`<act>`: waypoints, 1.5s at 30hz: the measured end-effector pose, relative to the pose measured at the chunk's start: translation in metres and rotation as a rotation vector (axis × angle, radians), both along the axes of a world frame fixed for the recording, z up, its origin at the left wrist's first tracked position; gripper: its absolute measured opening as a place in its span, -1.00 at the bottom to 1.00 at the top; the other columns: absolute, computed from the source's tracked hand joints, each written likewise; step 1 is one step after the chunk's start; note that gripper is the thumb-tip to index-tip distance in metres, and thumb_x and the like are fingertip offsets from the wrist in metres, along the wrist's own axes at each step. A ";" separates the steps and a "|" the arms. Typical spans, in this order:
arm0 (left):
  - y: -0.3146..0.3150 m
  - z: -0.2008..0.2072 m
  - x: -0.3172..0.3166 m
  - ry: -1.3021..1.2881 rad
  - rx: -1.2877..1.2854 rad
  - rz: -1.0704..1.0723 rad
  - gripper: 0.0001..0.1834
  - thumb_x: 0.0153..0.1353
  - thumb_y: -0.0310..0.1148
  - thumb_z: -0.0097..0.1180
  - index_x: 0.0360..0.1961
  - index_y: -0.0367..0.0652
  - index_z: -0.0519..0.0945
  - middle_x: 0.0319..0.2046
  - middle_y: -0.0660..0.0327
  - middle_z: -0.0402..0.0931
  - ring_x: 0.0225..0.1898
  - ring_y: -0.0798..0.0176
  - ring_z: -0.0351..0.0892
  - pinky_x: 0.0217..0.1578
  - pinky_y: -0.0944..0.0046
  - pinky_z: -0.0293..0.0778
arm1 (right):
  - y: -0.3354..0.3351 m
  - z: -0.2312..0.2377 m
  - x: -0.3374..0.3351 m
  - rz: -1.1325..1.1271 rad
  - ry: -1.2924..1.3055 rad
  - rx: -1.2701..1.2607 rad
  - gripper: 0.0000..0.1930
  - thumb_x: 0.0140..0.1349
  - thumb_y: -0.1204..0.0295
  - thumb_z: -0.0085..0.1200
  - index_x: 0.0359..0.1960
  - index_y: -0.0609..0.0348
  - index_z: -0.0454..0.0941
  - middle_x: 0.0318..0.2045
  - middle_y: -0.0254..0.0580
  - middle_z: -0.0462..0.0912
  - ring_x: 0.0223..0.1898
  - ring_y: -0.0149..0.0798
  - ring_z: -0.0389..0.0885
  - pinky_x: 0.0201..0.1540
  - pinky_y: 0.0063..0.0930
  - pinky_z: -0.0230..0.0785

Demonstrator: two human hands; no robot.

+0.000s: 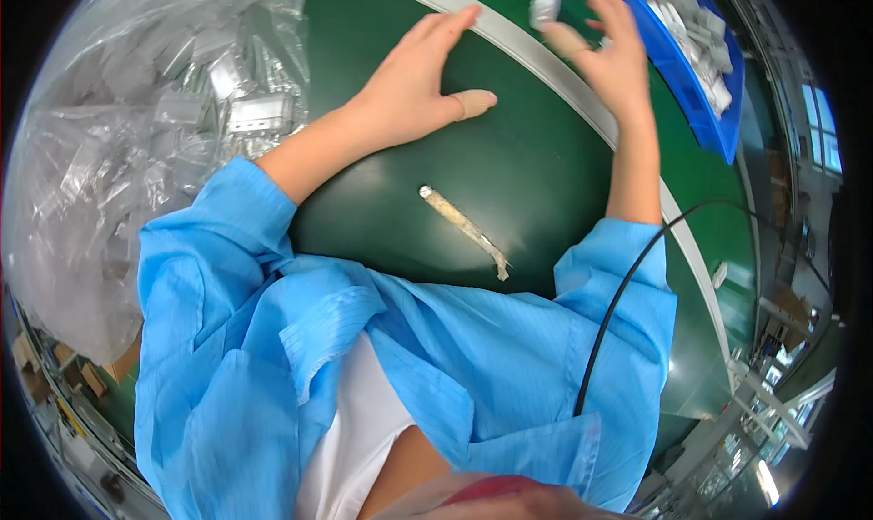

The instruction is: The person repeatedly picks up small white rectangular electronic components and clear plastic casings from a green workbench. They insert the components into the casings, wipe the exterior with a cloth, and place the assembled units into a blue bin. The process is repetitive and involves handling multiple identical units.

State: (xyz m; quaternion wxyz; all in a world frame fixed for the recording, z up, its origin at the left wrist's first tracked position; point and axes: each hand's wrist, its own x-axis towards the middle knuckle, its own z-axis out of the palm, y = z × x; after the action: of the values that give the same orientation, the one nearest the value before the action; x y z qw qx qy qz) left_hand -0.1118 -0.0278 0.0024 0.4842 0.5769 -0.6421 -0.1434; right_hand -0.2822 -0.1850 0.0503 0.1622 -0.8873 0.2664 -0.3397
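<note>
My left hand (414,81) is open over the green work surface, fingers stretched and thumb spread away, holding nothing. A tan wrap covers its thumb. To the far right, my right hand (607,56) has its fingers apart, with a similar tan cover on the thumb. Just beyond that thumb is a small whitish, translucent piece (546,7), blurred; whether it touches the thumb tip is unclear. Between my forearms lies a thin, yellowish-beige stick (464,229) with a pale tip and a frayed near end.
At left a large clear plastic bag (82,183) holds many clear and whitish plastic parts. A blue bin (696,111) with similar parts stands at the far right. A pale metal rail (536,51) curves across the green surface (364,201). A black cable (627,279) crosses my right sleeve.
</note>
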 end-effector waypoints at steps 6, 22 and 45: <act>0.001 -0.006 0.002 -0.171 -0.014 -0.103 -0.38 -0.02 -0.24 0.27 0.10 -0.18 0.40 0.07 0.04 0.35 0.15 -0.01 0.26 0.15 0.15 0.24 | -0.089 -0.034 -0.098 -0.586 0.394 -0.082 -0.42 0.16 -0.09 -0.01 -0.10 0.23 0.59 -0.03 0.15 0.53 0.04 0.05 0.47 0.14 -0.22 0.23; 0.124 0.084 0.139 -0.778 0.318 0.105 -0.58 -0.03 -0.52 0.05 -0.06 -0.19 0.52 -0.15 0.07 0.48 -0.04 -0.04 0.40 -0.02 0.14 0.32 | 0.031 0.004 -0.033 0.029 -0.405 0.911 -0.57 0.08 0.52 0.22 0.02 0.30 0.44 -0.23 -0.22 0.55 -0.35 -0.51 0.48 -0.34 -0.72 0.29; 0.009 0.053 0.018 0.373 0.364 -0.159 -0.56 0.17 -0.42 0.12 0.06 -0.32 0.34 -0.28 0.15 0.47 -0.35 0.39 0.48 -0.34 0.39 0.43 | 0.055 -0.001 0.011 0.116 -0.163 1.072 -0.71 0.08 0.40 0.25 -0.18 0.21 0.52 -0.45 -0.43 0.53 -0.61 -0.63 0.32 -0.64 -0.75 0.07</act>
State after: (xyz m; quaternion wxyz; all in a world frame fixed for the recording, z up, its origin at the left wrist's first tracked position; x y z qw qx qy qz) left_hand -0.0939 -0.0185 0.0552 0.4696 0.5660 -0.5484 -0.3980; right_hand -0.2710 -0.1298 0.0496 0.6305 -0.6642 0.3395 -0.2145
